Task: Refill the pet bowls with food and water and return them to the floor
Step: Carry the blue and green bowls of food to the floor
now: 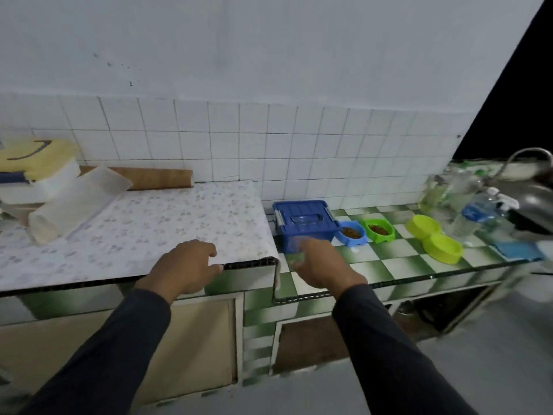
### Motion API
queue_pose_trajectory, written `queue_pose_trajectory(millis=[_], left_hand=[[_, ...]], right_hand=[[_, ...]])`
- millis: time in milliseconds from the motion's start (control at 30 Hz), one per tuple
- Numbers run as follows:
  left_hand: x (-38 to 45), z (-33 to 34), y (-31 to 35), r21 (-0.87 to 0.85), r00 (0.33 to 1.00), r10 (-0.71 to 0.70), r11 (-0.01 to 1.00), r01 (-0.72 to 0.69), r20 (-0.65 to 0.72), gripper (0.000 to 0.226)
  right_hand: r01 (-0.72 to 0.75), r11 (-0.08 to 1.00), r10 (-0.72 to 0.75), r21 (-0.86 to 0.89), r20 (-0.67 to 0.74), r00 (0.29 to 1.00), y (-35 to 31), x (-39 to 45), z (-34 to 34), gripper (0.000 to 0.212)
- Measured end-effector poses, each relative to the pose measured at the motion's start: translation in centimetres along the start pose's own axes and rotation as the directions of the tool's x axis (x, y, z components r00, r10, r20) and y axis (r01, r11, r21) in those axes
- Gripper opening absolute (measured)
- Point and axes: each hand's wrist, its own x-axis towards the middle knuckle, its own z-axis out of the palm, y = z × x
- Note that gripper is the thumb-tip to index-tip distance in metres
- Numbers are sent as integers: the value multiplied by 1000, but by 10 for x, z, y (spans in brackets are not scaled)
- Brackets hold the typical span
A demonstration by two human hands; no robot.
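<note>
A blue bowl (353,233) and a green bowl (379,230), both holding brown kibble, sit on the green checkered counter (398,266). Left of them stands a blue lidded food box (303,223). Two yellow-green bowls (434,238) lie further right, beside a clear water bottle (475,215) with a blue label. My left hand (187,266) hovers with loosely curled fingers at the raised counter's front edge and holds nothing. My right hand (321,263) reaches toward the front of the blue box with relaxed fingers and holds nothing.
A raised counter with a floral cloth (143,229) is on the left, carrying a translucent roll (77,202) and stacked items. A sink with a tap (529,187) is at the far right, with a blue cloth (516,250) near it. Cabinet doors lie below.
</note>
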Motion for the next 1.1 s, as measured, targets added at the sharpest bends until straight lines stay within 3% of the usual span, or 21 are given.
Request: queue_pose_trajectory(millis=[267, 567, 900, 1100], left_hand=[[36, 29, 112, 45, 986, 161, 986, -162, 42, 40], [96, 62, 225, 67, 927, 352, 929, -363, 132, 50], [194, 97, 336, 57, 882, 421, 896, -441, 211, 45], [258, 108, 373, 53, 875, 414, 897, -439, 250, 37]], right_hand=[[-193, 981, 193, -2, -15, 981, 114, -21, -13, 38], [-368, 929, 369, 23, -43, 928, 223, -28, -25, 35], [-476, 879, 476, 10, 4, 879, 335, 22, -34, 37], [-452, 892, 452, 4, 28, 892, 382, 77, -42, 40]])
